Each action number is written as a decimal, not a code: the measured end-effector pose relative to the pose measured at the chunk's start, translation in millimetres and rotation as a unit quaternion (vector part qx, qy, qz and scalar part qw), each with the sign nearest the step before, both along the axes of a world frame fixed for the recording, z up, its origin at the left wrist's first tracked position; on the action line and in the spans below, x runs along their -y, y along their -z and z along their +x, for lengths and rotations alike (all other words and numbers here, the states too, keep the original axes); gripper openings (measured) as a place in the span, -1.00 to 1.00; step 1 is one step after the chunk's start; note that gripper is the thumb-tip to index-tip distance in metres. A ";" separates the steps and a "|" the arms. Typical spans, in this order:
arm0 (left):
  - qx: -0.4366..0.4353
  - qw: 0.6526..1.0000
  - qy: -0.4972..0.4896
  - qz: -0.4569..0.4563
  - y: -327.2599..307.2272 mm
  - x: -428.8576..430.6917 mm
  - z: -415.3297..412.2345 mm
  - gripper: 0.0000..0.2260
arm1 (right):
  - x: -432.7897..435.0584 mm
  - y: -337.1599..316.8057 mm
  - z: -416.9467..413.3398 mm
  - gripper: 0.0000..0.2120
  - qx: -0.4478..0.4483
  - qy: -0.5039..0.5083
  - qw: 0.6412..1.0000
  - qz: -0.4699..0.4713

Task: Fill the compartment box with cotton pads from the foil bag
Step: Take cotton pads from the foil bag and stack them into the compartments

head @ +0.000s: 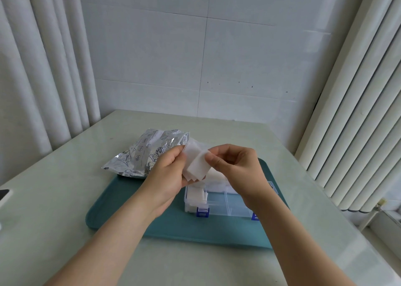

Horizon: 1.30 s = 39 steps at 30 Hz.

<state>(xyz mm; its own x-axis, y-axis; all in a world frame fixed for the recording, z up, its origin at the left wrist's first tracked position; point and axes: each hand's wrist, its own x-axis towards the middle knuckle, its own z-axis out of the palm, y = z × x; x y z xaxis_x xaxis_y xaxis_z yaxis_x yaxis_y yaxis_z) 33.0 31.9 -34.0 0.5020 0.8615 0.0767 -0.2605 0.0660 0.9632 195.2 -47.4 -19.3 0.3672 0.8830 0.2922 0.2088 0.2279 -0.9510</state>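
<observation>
left hand (167,172): cotton pads (196,166) gripped
right hand (235,166): pads' top edge pinched
compartment box (225,201): on teal tray (130,212)
foil bag (143,153): beside box

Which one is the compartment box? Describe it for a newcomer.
On the pale tabletop lies a teal plastic tray. On its right half sits the clear plastic compartment box. Unlike the crinkled silver foil bag to its left, it is see-through, with blue latches and white cotton pads inside.
</observation>
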 end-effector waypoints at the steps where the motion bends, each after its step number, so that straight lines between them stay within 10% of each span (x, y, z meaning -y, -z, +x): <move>1: 0.016 1.000 0.004 -0.019 -1.1 1.6 0.6 -0.71 | -1.1 1.1 -1.9 -0.94 0.014 0.010 1.000 0.006; 17: 0.129 0.977 0.097 -0.142 -6.7 15.1 7.1 -0.66 | -9.6 9.5 -21.4 -0.93 0.073 0.160 0.982 0.070; 39: 0.066 0.989 0.125 -0.050 -2.4 11.1 5.5 -0.71 | -8.9 13.1 -32.5 -0.64 0.209 0.156 0.962 0.082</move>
